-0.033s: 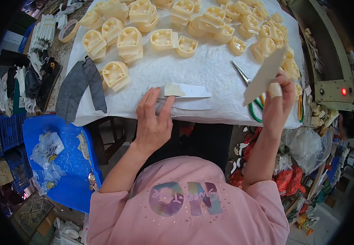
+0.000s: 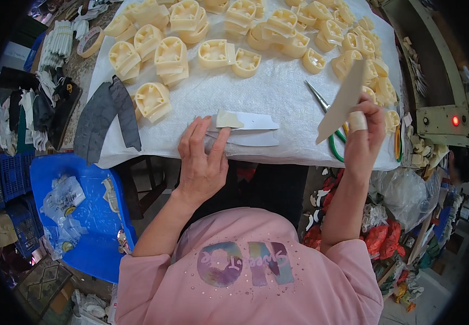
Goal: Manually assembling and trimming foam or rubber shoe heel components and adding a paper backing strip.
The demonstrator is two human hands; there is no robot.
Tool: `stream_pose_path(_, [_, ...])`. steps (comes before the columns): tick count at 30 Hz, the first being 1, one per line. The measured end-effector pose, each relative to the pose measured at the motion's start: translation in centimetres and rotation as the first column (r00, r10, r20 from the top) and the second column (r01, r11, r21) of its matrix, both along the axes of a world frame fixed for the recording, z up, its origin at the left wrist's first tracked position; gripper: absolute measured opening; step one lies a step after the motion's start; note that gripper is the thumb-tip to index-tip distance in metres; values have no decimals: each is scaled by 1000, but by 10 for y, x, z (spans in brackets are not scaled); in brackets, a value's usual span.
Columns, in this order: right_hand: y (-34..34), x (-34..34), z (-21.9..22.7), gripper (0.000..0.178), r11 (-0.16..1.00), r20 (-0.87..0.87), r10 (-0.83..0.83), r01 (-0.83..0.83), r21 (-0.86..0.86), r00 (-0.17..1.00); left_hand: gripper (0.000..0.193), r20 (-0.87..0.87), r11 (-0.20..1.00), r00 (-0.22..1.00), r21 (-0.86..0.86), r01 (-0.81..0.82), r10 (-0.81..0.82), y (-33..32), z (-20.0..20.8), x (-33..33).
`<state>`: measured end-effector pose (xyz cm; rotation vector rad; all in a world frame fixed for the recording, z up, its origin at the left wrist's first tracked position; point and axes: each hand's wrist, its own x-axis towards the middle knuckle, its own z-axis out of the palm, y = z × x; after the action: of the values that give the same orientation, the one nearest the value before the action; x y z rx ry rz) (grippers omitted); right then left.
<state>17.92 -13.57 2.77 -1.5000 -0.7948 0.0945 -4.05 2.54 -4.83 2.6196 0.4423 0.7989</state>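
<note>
My left hand (image 2: 203,162) lies with fingers spread at the near edge of the white-covered table. Its fingertips rest on the left end of some thin white cut pieces (image 2: 256,121), with a small cream patch (image 2: 228,118) on top. My right hand (image 2: 365,138) is raised over the table's right side, closed on a thin, flat greyish-beige strip (image 2: 342,100) that stands up at a slant. A pale band wraps one finger of that hand. Scissors with green handles (image 2: 333,147) lie partly hidden behind the strip and hand, blades toward the far left.
Many cream moulded plastic parts (image 2: 215,53) cover the table's far side. Dark grey cut pieces (image 2: 96,119) hang over its left edge. A blue chair (image 2: 77,260) holding plastic bags stands at the left. A machine box with a red light (image 2: 440,125) is at the right.
My right hand has shifted slightly left and nearer with the greyish-beige strip, which is turned more edge-on. My left hand stays on the white pieces.
</note>
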Motion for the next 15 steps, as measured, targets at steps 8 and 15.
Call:
stream_pose_path(8, [28,-31,11,20,966,295,190,-126,-224,936,37,62,999,997,-8,46,-45,13,8,1])
stream_pose_path(15, [35,-38,16,23,939,395,267,-145,-312,879,23,198,983,978,-181,-33,69,15,8,7])
